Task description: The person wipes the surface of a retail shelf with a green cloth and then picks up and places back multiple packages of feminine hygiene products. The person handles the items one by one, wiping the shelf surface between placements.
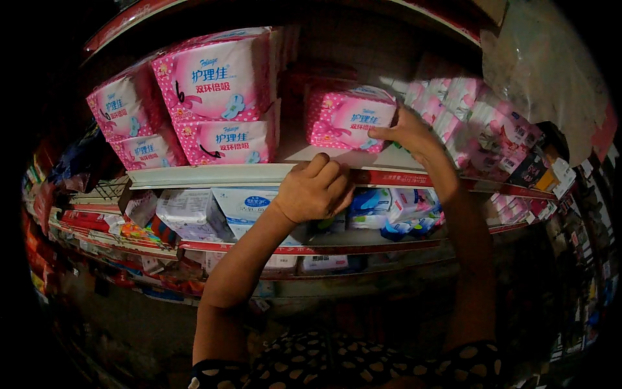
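Observation:
My right hand (410, 133) holds a pink polka-dot pack of sanitary pads (335, 119) by its right end, thumb across the printed front. The pack is upright at the front of the upper shelf (296, 153). In front of the red-and-white shelf edge (388, 177), my left hand (316, 189) is curled into a fist; nothing shows in it, and its fingertips are partly hidden. Left of the held pack, similar pink packs (211, 80) are piled two high in two columns, several bearing black handwritten marks.
Plastic-wrapped pink and white packs (471, 121) fill the right of the upper shelf, below a hanging clear plastic sheet (539, 78). On the shelf beneath are white packs (187, 214) and blue packs (369, 202). A wire rack (97, 197) juts out at left.

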`<move>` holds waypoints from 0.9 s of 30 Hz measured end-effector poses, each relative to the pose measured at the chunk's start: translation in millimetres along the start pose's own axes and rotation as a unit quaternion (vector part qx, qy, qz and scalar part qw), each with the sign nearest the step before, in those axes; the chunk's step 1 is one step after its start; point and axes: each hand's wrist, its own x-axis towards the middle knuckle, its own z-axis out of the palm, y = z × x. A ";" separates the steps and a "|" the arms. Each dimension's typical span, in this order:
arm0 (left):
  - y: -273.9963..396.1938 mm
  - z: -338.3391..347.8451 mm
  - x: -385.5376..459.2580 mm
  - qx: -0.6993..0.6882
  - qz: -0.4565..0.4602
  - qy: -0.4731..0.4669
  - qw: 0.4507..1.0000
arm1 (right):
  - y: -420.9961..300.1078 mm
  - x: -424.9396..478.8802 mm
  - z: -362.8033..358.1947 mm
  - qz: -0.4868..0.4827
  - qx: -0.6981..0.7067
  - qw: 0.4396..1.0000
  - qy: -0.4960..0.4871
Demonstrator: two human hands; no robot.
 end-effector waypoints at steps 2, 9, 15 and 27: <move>0.1 0.8 0.0 0.000 0.001 0.004 1.000 | 1.5 4.4 1.6 -0.002 0.000 1.000 0.001; 0.0 0.3 2.4 -0.005 0.005 0.000 1.000 | 3.6 31.0 27.8 -0.049 -0.050 0.998 0.006; 2.3 -1.2 0.3 0.014 0.006 -0.008 1.000 | 1.6 48.4 45.3 -0.072 -0.099 0.992 -0.039; -3.5 5.1 -14.1 0.024 -0.030 -0.028 0.999 | 0.2 -40.0 39.5 -0.225 -0.090 0.921 0.304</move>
